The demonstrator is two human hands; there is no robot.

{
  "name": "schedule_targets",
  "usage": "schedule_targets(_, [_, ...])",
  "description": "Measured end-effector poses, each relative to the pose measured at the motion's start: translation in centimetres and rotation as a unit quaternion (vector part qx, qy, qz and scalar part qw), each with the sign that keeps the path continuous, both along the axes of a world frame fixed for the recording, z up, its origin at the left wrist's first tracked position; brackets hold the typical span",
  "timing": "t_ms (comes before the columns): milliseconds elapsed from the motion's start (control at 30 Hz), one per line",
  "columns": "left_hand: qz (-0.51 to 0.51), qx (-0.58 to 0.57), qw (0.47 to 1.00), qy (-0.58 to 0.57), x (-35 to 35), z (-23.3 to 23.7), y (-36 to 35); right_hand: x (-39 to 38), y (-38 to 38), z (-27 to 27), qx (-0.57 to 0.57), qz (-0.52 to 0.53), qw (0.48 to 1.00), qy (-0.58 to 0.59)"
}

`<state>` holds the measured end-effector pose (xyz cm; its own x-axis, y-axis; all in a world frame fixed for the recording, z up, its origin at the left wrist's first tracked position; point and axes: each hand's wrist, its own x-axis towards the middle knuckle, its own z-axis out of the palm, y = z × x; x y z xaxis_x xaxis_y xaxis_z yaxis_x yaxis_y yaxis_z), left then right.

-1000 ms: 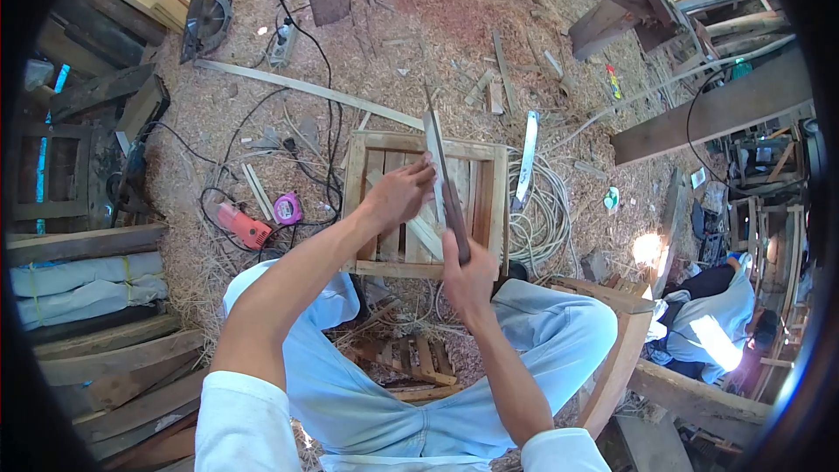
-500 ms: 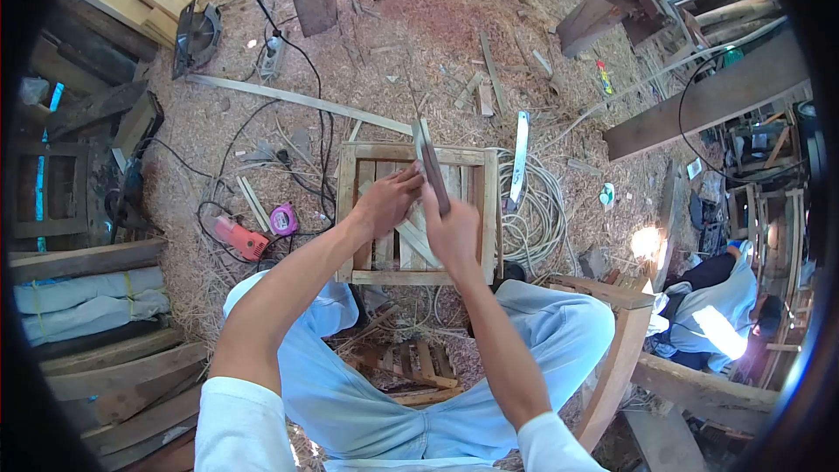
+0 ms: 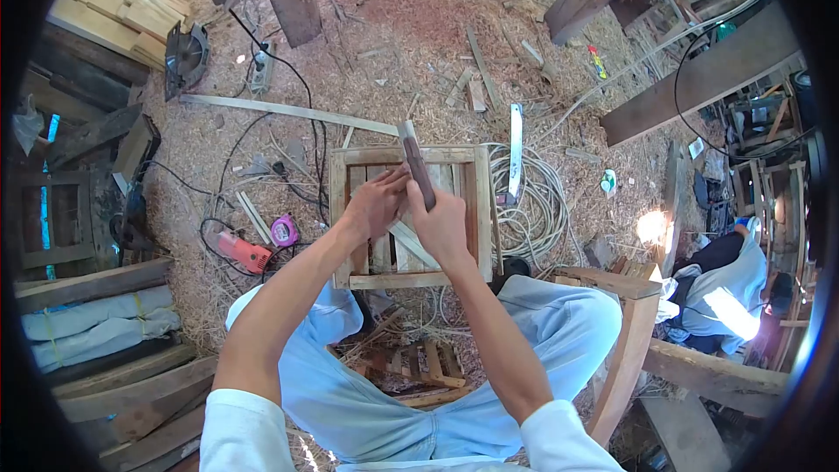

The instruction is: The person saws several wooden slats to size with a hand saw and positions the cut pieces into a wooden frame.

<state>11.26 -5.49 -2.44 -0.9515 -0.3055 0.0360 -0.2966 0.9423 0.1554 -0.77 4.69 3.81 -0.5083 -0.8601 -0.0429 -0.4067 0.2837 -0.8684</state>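
In front of my knees stands a small rectangular wooden frame (image 3: 402, 280) with slats across its inside. My right hand (image 3: 440, 223) is wrapped round a dark wooden-handled tool (image 3: 418, 173), which points away from me and ends in a pale, narrow tip; I cannot tell its kind. Over the frame's left half, my left hand (image 3: 376, 204) is bent with its fingers close together, fingertips right beside the tool. A pale wooden strip (image 3: 415, 246) runs diagonally out from under this left hand, across the frame's opening.
A pink tape measure (image 3: 284, 231) and a red power tool (image 3: 242, 253) lie left of the frame. Coiled cable (image 3: 533, 218) and a white-bladed saw (image 3: 516, 153) lie right. Another person (image 3: 730, 288) crouches at the far right. Wood shavings cover the ground.
The tool in my right hand has tilted and drawn slightly back and left. My left hand stays beside it over the frame. The whole view has shifted a little.
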Motion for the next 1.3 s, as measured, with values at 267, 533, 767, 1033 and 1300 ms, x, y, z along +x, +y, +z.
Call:
schedule_targets(267, [0.023, 0.029, 0.996, 0.080, -0.4, -2.5, -0.5, 2.3, 9.9, 0.6, 0.022, -0.027, 0.999, -0.038])
schedule_targets(533, [0.016, -0.037, 0.997, 0.065, -1.4, -1.3, -1.1, -0.4, 4.1, -0.5, 0.033, -0.034, 0.999, -0.019])
schedule_targets(767, [0.096, 0.092, 0.983, 0.126, -0.7, 0.3, 1.9, 1.0, 6.5, -1.1, 0.022, -0.037, 0.999, -0.028])
schedule_targets(1033, [0.466, 0.468, 0.686, 0.305, -5.7, -2.2, 3.1, -0.5, 6.5, -1.5, 0.015, -0.045, 0.996, -0.078])
schedule_targets(1300, [0.334, 0.665, 0.615, 0.261, -8.3, 1.6, 7.0, -3.3, 13.2, 2.9, -0.034, -0.140, 0.979, -0.143])
